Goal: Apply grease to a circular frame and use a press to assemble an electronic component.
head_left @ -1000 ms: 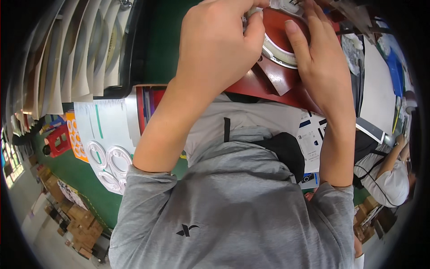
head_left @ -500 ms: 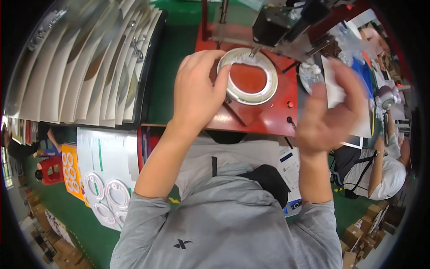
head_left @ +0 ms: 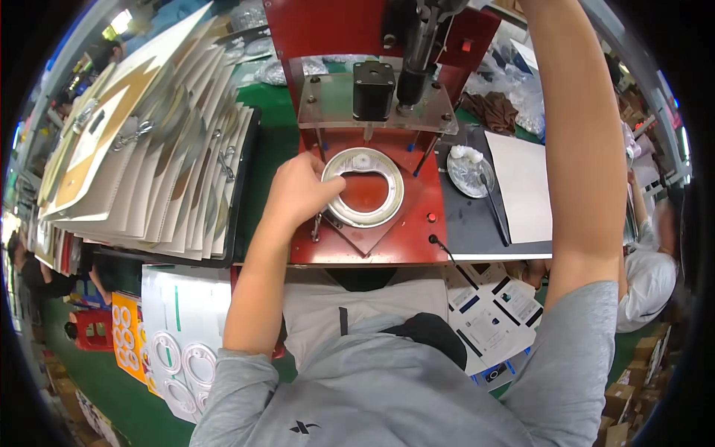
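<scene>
1. At the desk's [head_left: 272, 141] near edge stands the red base [head_left: 316, 251]. A cable [head_left: 442, 247] meets its near right corner, with a button [head_left: 432, 217] just beyond; both are best left unbumped.
2. On the base, a plate [head_left: 365, 242] shows one corner pointing toward the near edge. The ring [head_left: 395, 190] lies over it, about midway between the base's left and right edges. That corner looks like a handy mark for centring.
3. The left hand [head_left: 302, 186] holds the ring's left rim, thumb lapped over to the inner edge, fingers around the outside. A light, level grip seems right; pushing down on one side could tip or turn the ring.
4. Right of the base, a dish [head_left: 468, 186] rests on the desk, a stick [head_left: 497, 216] lying over its rim; a sweeping arm could catch it.
5. Past the ring's far rim, a pin [head_left: 368, 132] hangs below the motor [head_left: 374, 91]. Fingers are safest off that rim.
6. The right hand is beyond the upper edge of view, so I cannot tell whether it is wide or narrow. The left should hold steady alone meanwhile.
</scene>
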Demonstrator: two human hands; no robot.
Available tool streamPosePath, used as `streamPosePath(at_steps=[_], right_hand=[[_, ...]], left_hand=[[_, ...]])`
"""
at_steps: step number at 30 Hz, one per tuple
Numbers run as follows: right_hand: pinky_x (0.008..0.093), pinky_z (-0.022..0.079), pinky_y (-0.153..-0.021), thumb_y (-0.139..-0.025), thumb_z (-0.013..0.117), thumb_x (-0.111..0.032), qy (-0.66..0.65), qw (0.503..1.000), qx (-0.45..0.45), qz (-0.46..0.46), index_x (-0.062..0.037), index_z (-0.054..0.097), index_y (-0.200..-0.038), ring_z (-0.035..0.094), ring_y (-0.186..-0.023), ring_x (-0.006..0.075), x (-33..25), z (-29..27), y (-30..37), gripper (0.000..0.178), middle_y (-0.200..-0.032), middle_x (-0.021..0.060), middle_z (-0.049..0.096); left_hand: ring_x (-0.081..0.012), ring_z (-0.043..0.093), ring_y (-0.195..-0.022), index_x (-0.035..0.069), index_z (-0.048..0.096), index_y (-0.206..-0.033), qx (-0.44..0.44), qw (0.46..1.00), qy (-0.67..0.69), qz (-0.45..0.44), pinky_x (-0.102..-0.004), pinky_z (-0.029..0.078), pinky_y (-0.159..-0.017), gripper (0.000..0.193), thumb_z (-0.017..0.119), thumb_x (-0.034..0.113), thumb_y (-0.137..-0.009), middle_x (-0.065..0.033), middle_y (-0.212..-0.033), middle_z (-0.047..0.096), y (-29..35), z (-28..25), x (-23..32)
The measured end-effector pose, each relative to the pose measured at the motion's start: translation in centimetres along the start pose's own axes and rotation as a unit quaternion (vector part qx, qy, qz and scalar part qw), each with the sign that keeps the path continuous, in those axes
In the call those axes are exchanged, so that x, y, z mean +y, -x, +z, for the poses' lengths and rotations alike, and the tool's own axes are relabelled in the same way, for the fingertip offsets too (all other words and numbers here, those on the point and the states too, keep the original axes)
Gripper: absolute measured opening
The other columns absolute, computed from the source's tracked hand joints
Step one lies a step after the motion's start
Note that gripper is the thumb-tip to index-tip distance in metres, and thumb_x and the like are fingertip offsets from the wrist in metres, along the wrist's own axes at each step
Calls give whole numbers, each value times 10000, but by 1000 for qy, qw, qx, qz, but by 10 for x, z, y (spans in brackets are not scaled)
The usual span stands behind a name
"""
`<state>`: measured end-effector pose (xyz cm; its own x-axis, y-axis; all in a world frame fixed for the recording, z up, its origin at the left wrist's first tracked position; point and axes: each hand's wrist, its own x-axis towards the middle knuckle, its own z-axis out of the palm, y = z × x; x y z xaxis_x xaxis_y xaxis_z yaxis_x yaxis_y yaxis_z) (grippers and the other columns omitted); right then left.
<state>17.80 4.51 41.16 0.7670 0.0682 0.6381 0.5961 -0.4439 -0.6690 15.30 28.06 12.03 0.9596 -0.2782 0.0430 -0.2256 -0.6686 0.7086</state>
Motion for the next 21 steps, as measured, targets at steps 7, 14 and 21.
streamPosePath(at_steps=[7,14,21], right_hand=[[259,411,-601,-1073,613,-362,182,972,-9,146,-79,710,-974,511,-652,70,20,-21,19,315,-715,-37,594],[229,459,-657,-1033,658,-128,88,995,44,17,41,726,-1122,576,-690,105,56,10,242,202,-854,46,660],[275,509,-684,-1028,668,-404,-307,880,-66,355,53,616,-1294,637,-770,146,88,42,409,532,-1012,108,684]], left_hand=[[-45,635,-843,-7,658,-1132,-146,874,460,50,-214,507,-713,261,805,50,-924,-7,-987,692,67,-13,-5],[-72,595,-740,-23,690,-1098,-94,905,384,154,-230,482,-646,362,895,47,-808,-40,-989,650,146,-11,-6],[-113,660,-1022,-6,619,-1278,-128,826,543,77,-291,552,-861,451,840,42,-888,-54,-1140,678,166,56,7]])
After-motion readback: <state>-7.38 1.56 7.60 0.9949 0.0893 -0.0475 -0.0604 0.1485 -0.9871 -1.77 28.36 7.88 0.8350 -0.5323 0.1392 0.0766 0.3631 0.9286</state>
